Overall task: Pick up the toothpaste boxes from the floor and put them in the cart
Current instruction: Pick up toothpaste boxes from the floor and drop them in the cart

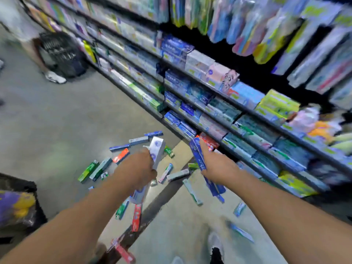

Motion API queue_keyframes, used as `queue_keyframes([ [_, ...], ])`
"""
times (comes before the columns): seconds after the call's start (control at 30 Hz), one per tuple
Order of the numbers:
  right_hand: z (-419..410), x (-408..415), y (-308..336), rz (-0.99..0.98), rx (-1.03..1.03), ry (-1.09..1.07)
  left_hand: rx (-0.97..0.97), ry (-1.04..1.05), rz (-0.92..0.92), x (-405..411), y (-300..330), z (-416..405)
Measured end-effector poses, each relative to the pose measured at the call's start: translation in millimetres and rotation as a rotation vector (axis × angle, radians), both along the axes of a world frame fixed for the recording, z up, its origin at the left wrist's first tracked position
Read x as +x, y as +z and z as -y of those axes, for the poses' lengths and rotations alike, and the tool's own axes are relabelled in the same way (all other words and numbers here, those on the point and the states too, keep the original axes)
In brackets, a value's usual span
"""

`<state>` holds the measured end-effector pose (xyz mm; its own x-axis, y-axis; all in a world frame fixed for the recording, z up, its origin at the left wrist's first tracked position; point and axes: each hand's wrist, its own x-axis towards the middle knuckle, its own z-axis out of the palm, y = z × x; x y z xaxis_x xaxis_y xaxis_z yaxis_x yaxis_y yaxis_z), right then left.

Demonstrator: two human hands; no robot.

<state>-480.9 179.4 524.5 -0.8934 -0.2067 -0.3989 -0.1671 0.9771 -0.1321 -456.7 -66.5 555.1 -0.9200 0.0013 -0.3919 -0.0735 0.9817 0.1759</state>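
- Left hand (140,168): fingers wrapped around a white-and-purple box (157,151), held above the floor (57,121).
- Right hand (215,164): fingers closed on blue boxes (198,157) and a red box (208,142).
- Loose toothpaste boxes (99,168): scattered on the floor, near and far of both hands.
- Shelves (238,103): right side, stocked.
- Dark cart (17,204): near left edge.

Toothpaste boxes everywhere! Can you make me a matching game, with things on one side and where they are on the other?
Things:
1. white box
2. blue box
3. green box
4. black basket

Places:
A. lying on the floor
B. held in the right hand
C. far down the aisle, beside a standing person
D. held in the left hand

Pairs: 1-D, 2-B, 3-A, 4-C
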Motion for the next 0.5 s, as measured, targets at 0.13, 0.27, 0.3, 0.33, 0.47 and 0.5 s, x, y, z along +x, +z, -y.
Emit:
queue_keyframes([
  [0.13,-53,30,59,-0.068,-0.02,-0.107,-0.077,-0.222,-0.07,-10,69,-64],
  [0.27,-128,69,96,-0.11,-0.025,-0.245,-0.041,-0.351,-0.102,-11,110,-152],
  [0.3,-151,83,103,-0.132,-0.033,-0.292,-0.025,-0.394,-0.092,-11,113,-179],
  [0.33,-175,98,108,-0.158,-0.038,-0.336,-0.017,-0.45,-0.086,-9,115,-209],
  [0.47,-281,183,120,-0.162,-0.004,-0.563,0.002,-0.684,-0.101,24,115,-343],
  [0.5,-309,208,120,-0.152,0.0,-0.637,0.006,-0.746,-0.09,38,114,-378],
])
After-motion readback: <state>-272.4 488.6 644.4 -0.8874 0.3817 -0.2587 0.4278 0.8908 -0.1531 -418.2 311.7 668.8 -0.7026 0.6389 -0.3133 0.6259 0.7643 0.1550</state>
